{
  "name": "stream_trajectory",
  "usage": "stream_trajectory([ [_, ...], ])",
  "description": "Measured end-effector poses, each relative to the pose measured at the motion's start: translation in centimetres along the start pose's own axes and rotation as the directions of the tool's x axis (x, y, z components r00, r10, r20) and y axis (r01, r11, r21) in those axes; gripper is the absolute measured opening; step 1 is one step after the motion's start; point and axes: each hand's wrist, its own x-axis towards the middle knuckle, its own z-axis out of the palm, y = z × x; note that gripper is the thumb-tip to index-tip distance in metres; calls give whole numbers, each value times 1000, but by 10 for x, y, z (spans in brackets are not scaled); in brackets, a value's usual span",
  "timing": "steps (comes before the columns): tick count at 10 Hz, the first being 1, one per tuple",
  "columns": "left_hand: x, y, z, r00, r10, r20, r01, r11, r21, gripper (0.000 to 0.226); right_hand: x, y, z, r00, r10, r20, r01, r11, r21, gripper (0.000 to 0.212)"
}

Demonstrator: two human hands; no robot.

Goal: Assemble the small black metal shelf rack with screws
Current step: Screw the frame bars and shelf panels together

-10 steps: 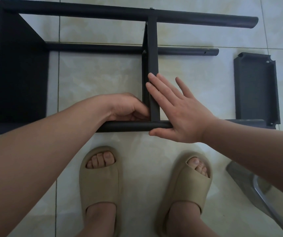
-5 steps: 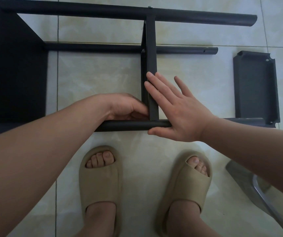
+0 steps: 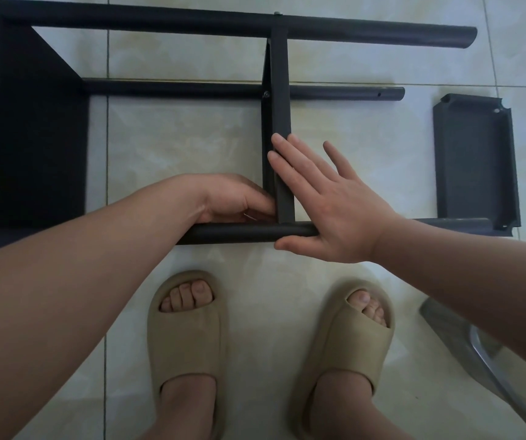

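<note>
The black rack (image 3: 191,22) lies on its side on the tiled floor (image 3: 176,147), directly in front of both hands. The hands are apart, one on each side of the upright divider (image 3: 279,106), where it meets the near tube (image 3: 239,233). The left hand (image 3: 236,198) sits in the corner left of the divider, resting just above the near tube with its fingers curled in against the joint. The fingertips are hidden, so I cannot tell whether they pinch anything. The right hand (image 3: 334,211) is spread flat, its straight fingers (image 3: 287,154) laid along the divider's right face and its thumb lying along the near side of the tube. Beyond the hands the divider runs to two farther tubes, with a screw (image 3: 266,94) showing where it crosses the middle one. Far to the left of the left hand, the dark end panel (image 3: 33,138) joins the tubes. To the right of the right hand a loose panel (image 3: 474,163) lies flat on the floor, its near corner at the right end of the near tube. Below the hands, nearer the person, are two feet in tan slippers (image 3: 188,338). A shiny metal leg (image 3: 490,360) shows below the right forearm.
</note>
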Motion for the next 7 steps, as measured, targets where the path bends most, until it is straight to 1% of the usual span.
stream_trajectory([
  [1, 1, -2, -1, 1000, 2, 9, -2, 1000, 2, 15, 0, 0, 0, 1000, -1, 6, 1, 1000, 0, 104],
  [2, -1, -1, -2, 997, -32, 65, 33, 999, -24, 15, 0, 0, 0, 1000, 0, 5, 0, 1000, 2, 104],
  [3, -2, -1, -3, 994, -44, 104, 52, 996, -75, 23, 0, 0, 0, 1000, 0, 3, 0, 1000, 1, 104],
  [4, -2, 0, -1, 996, -19, 92, 25, 998, -59, 16, 1, 0, -1, 1000, 0, 9, 0, 1000, -2, 104],
  [5, 0, -1, 0, 999, 34, 17, -34, 999, -17, 16, 0, 0, -1, 1000, 2, 11, -2, 1000, -6, 104],
  [6, -1, -2, -1, 999, 19, 42, -18, 999, -29, 18, 0, 0, 0, 1000, 1, -2, -1, 1000, 1, 104],
  [7, -2, 0, -3, 994, -21, 110, 29, 997, -69, 20, 0, 0, 0, 1000, 0, -3, 0, 1000, 0, 104],
])
